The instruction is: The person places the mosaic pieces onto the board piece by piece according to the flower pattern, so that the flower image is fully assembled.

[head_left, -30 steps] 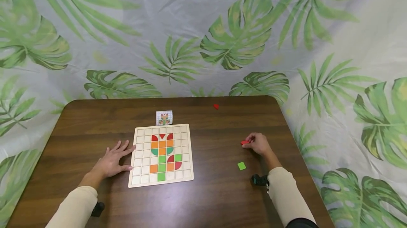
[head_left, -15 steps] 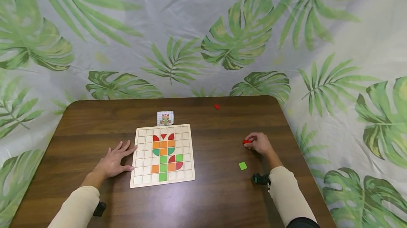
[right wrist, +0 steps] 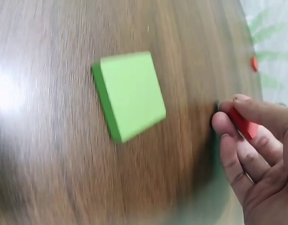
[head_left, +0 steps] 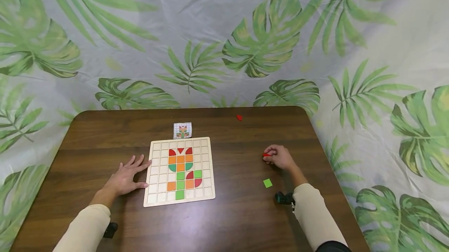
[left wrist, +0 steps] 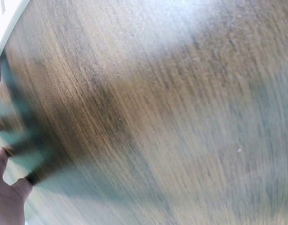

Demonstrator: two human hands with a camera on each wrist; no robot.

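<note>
Head view: the right hand (head_left: 280, 157) pinches a red piece (head_left: 266, 155) just off the tabletop (head_left: 238, 213), at 3 o'clock from the board (head_left: 151, 189). The left hand (head_left: 124, 178) lies flat, fingers spread, touching the board's 9 o'clock edge.

Left wrist view: bare wood, fingertips (left wrist: 3, 187) relaxed.

Right wrist view: the red piece sits between thumb and fingers; a green square (right wrist: 129, 93) lies near.

Pickup looks done; next it likely needs carrying to an open cell

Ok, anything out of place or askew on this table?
Only mildly. One small red piece lies alone near the table's far edge, far from the puzzle board. A green square tile sits loose beside the right hand, which pinches another red piece. Nothing looks spilled or damaged.
</note>
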